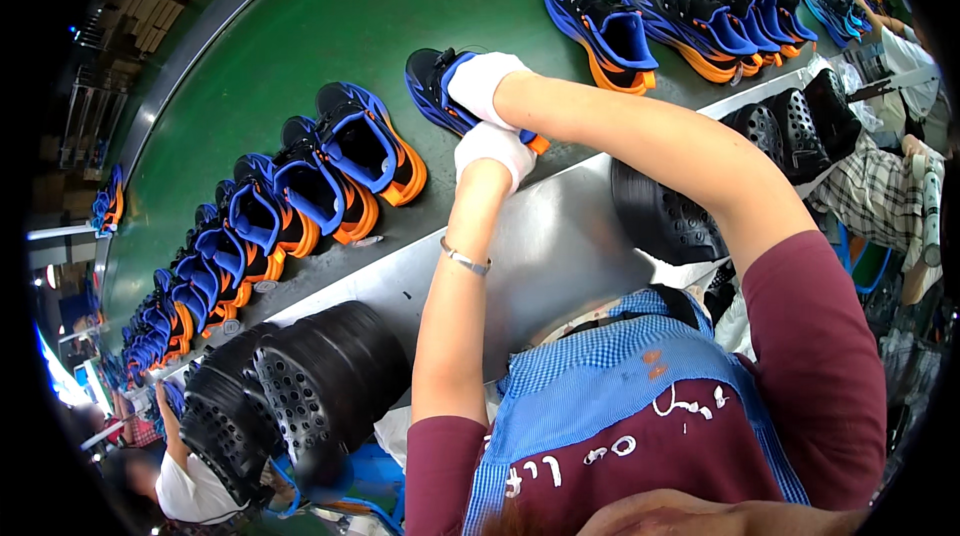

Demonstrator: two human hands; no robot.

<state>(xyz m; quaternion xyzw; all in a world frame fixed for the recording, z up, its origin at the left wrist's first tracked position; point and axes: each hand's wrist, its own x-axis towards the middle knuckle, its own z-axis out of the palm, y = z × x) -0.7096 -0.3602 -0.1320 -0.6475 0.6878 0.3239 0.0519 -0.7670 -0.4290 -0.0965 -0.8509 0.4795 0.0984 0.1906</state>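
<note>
A black sneaker with a blue and orange sole (428, 86) rests on the green work surface in front of me, toe pointing away to the left. My right hand (487, 86), in a white glove, is closed over the shoe's opening; its fingertips are hidden. Close below, my left hand (495, 152), gloved the same way, grips the shoe near the orange heel. Both palms are out of sight, and the gloves cover much of the shoe's rear half.
Several matching sneakers (362, 144) stand in a row to the left, and more sneakers (606, 31) to the right. A metal ledge (540, 241) runs along my side. Black perforated containers (325, 381) flank me on the left, others (665, 211) on the right. Other people sit farther off.
</note>
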